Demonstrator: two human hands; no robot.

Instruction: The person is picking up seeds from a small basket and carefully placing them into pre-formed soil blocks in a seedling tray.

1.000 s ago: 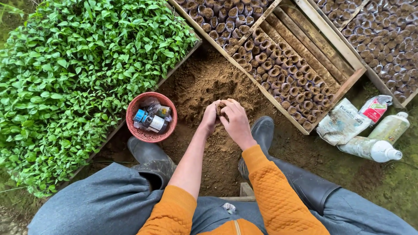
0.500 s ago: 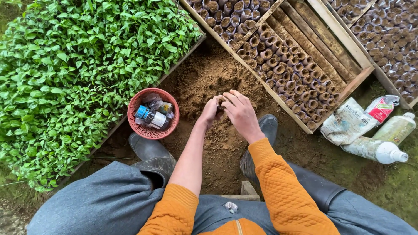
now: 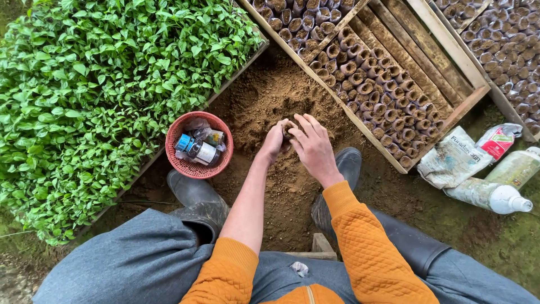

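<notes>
- Nearest me are my two knees in grey trousers and my two orange quilted sleeves (image 3: pixel 360 242), the left one pushed up past the elbow.
- Two dark rubber boots (image 3: pixel 197 197) stand on the ground, one at 7 o'clock of my hands, one at 5 o'clock.
- My left hand (image 3: pixel 274 142) is clenched around one small soil-filled pot (image 3: pixel 288 130); only a bit of the pot shows, at the hand's 2 o'clock edge.
- My right hand (image 3: pixel 314 147) is not closed: its fingers are spread and curve over the pot from 3 o'clock, fingertips touching its top.
- Both hands hover together over one mound of loose brown soil (image 3: pixel 264 101), which spreads from under them towards 12 o'clock.
- At 9 o'clock of my hands sits one round red basket (image 3: pixel 220 163), holding a few small bottles and packets that I cannot count exactly.
- At 3 to 4 o'clock lie two crumpled bags (image 3: pixel 453 160) and two plastic bottles (image 3: pixel 489 194), close together.
- Further out at 10 o'clock is one bed of green seedlings (image 3: pixel 101 95).
- At 1 o'clock is one wooden crate (image 3: pixel 450 62) with many rows of filled pots, too many to count; a second crate is at 2 o'clock, at the edge.
</notes>
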